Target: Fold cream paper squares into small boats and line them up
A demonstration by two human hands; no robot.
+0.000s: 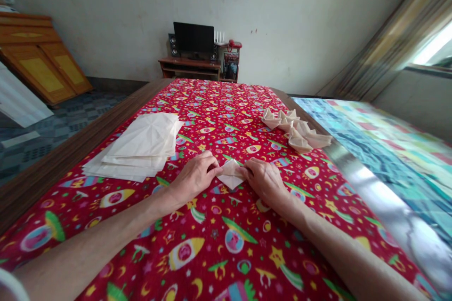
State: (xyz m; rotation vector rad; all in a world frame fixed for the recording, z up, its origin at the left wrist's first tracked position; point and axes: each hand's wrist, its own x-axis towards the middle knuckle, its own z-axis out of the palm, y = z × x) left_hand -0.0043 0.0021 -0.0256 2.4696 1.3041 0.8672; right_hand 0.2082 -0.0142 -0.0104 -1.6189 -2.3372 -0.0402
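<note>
A small folded piece of cream paper [231, 179], diamond-shaped, lies on the red patterned cloth between my hands. My left hand [198, 171] pinches its left corner between thumb and fingers. On the opposite corner, my right hand [265, 178] grips the paper with its thumb and curled fingers. Beyond my left hand sits a loose stack of creased cream paper sheets [144, 138]. Several folded paper pieces [300, 134], boat-like with pointed ends, stand in a cluster past my right hand.
The red cloth [226, 225] covers a table with a dark wooden edge [116, 124]. To the right is a bed with a checked blue cover [374, 150]. By the far wall, a monitor [194, 37] stands on a small desk [190, 65]. A wooden cabinet [44, 56] is at left.
</note>
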